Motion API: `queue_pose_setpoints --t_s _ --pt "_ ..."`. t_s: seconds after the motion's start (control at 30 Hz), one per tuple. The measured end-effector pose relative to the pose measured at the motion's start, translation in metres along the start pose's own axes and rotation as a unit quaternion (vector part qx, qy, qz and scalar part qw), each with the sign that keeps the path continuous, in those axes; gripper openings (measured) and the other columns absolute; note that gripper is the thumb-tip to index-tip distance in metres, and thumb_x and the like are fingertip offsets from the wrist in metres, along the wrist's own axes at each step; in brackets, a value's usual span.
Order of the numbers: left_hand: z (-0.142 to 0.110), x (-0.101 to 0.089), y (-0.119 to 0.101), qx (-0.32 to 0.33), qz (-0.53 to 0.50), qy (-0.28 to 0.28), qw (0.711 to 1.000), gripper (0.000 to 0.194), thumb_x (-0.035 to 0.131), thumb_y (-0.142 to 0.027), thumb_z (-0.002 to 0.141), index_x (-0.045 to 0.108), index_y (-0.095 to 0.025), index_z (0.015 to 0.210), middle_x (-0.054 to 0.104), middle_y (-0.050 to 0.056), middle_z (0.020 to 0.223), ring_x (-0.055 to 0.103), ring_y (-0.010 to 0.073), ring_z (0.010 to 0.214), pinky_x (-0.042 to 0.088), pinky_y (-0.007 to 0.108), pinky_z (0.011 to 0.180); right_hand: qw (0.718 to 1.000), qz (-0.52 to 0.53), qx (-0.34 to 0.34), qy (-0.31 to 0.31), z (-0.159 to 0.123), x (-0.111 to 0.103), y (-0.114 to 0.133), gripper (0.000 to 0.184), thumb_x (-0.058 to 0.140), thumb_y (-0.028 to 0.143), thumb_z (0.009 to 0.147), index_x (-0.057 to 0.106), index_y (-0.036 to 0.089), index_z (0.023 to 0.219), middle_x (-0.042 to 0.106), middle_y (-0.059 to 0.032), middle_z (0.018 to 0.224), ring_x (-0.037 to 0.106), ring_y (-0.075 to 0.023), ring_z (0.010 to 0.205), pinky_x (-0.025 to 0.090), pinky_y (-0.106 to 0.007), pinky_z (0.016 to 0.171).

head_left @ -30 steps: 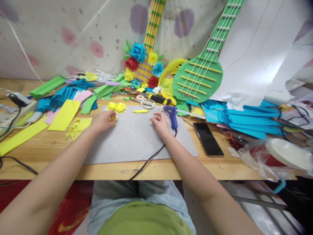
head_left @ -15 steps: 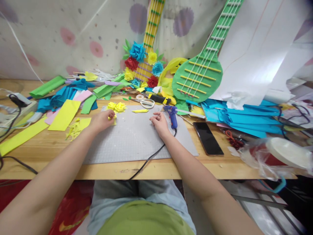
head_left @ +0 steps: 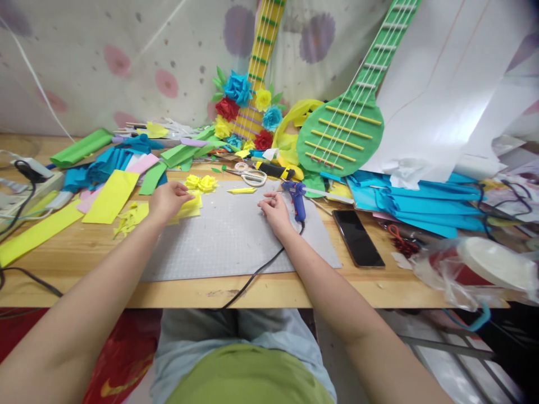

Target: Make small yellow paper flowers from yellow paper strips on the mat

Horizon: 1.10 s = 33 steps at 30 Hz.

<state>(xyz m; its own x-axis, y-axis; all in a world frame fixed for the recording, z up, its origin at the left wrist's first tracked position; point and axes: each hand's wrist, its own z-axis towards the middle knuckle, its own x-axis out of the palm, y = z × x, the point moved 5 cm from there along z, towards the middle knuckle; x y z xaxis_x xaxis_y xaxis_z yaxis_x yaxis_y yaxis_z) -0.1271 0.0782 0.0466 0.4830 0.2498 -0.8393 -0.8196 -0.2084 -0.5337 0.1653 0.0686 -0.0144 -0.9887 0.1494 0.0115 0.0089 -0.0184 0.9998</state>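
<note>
My left hand (head_left: 169,200) hovers at the left edge of the grey cutting mat (head_left: 236,241), fingers loosely bent and nothing visible in them. Just right of its fingertips lies a yellow crepe paper piece (head_left: 191,206), partly behind the hand. Two yellow paper flowers (head_left: 201,183) sit beyond it. My right hand (head_left: 274,209) rests on the mat, fingers slightly curled and apart, without any object. Beside it is a blue glue gun (head_left: 298,202), its black cord running under my forearm. A folded yellow paper strip (head_left: 242,191) lies between the hands.
Scissors (head_left: 252,177) and a yellow-black cutter (head_left: 275,170) lie behind the mat. A phone (head_left: 357,238) is at right, near a plastic-wrapped tub (head_left: 484,261). Coloured paper (head_left: 112,196) covers the left. A green paper instrument (head_left: 341,134) and a yellow flowered one (head_left: 252,106) lean behind.
My left hand has shifted slightly left and up, uncovering more of the yellow crepe paper piece. My right hand has stayed in place.
</note>
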Motion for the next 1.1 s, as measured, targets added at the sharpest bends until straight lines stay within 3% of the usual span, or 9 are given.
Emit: queue_pose_setpoints --t_s 0.13,0.27,0.37,0.47,0.6,0.73,0.9,1.0,1.1 --pt "-0.003 -0.013 -0.001 0.0 -0.033 -0.128 0.991 0.03 0.065 -0.038 0.067 0.06 -0.021 0.091 0.068 0.0 0.083 0.062 0.0166 0.076 0.043 0.028 0.067 1.0 -0.017 -0.003 -0.002 0.001 0.0 -0.001 0.028 0.055 0.022 0.064 0.044 0.021 0.09 0.053 0.0084 0.063 0.044 -0.0053 0.049 0.036 -0.018 0.049" --pt "-0.024 -0.01 -0.037 0.169 -0.021 -0.223 0.96 0.026 0.057 -0.031 0.075 0.057 -0.021 0.1 0.068 0.001 0.086 0.061 0.0178 0.087 0.043 0.03 0.077 0.998 -0.059 -0.013 0.003 0.002 0.0 -0.003 0.028 0.052 0.025 0.068 0.044 0.021 0.094 0.055 0.0059 0.068 0.047 -0.0069 0.053 0.039 -0.02 0.053" --pt "-0.051 0.02 -0.072 0.289 0.011 -0.182 0.94 0.022 0.052 -0.024 0.077 0.059 -0.019 0.097 0.068 0.003 0.082 0.061 0.0188 0.085 0.042 0.03 0.077 0.986 -0.142 -0.086 -0.007 -0.002 -0.001 0.006 0.039 0.054 0.024 0.067 0.044 0.021 0.105 0.058 -0.0014 0.091 0.052 -0.0101 0.067 0.045 -0.026 0.062" --pt "-0.077 0.058 -0.095 0.346 0.05 -0.107 0.931 0.026 0.05 -0.019 0.077 0.058 -0.019 0.102 0.067 0.003 0.077 0.06 0.0188 0.077 0.043 0.03 0.071 0.941 -0.258 -0.217 0.021 -0.013 0.003 0.024 0.06 0.055 0.015 0.063 0.04 0.021 0.121 0.048 -0.0088 0.121 0.051 -0.0168 0.091 0.047 -0.032 0.076" --pt "-0.098 0.084 -0.109 0.398 0.05 -0.075 0.913 0.028 0.05 -0.015 0.076 0.056 -0.019 0.103 0.066 0.005 0.08 0.058 0.0207 0.083 0.042 0.032 0.073 0.898 -0.33 -0.265 0.122 -0.024 0.013 0.029 0.069 0.049 0.007 0.065 0.036 0.021 0.131 0.055 -0.0061 0.116 0.044 -0.0202 0.107 0.04 -0.037 0.091" --pt "-0.101 0.086 -0.105 0.39 0.032 -0.028 0.92 0.027 0.053 -0.018 0.076 0.055 -0.021 0.102 0.065 0.004 0.084 0.056 0.0205 0.087 0.043 0.033 0.076 0.895 -0.345 -0.237 0.156 -0.024 0.016 0.026 0.059 0.047 0.005 0.066 0.048 0.02 0.123 0.065 -0.0021 0.091 0.047 -0.0185 0.096 0.039 -0.034 0.088" --pt "-0.092 0.077 -0.086 0.327 -0.013 0.056 0.943 0.054 0.066 -0.031 0.067 0.047 -0.02 0.116 0.063 0.005 0.103 0.054 0.021 0.096 0.042 0.034 0.084 0.928 -0.302 -0.168 0.137 -0.014 0.006 0.02 0.043 0.051 0.008 0.066 0.059 0.022 0.106 0.065 0.0012 0.079 0.052 -0.0151 0.082 0.042 -0.029 0.077" --pt "-0.079 0.072 -0.068 0.253 -0.022 0.073 0.965 0.043 0.06 -0.025 0.07 0.05 -0.021 0.111 0.066 0.002 0.093 0.056 0.0202 0.093 0.043 0.033 0.083 0.951 -0.255 -0.123 0.124 -0.007 -0.004 0.013 0.038 0.056 0.012 0.064 0.06 0.022 0.1 0.064 0.0025 0.078 0.054 -0.0121 0.073 0.043 -0.027 0.074" --pt "-0.068 0.074 -0.055 0.19 -0.048 0.085 0.977 0.031 0.057 -0.024 0.072 0.055 -0.023 0.103 0.067 0.001 0.087 0.057 0.0188 0.091 0.043 0.031 0.08 0.957 -0.228 -0.097 0.151 -0.004 -0.005 0.006 0.037 0.057 0.012 0.062 0.059 0.022 0.099 0.062 0.0037 0.075 0.054 -0.0106 0.067 0.043 -0.026 0.071"
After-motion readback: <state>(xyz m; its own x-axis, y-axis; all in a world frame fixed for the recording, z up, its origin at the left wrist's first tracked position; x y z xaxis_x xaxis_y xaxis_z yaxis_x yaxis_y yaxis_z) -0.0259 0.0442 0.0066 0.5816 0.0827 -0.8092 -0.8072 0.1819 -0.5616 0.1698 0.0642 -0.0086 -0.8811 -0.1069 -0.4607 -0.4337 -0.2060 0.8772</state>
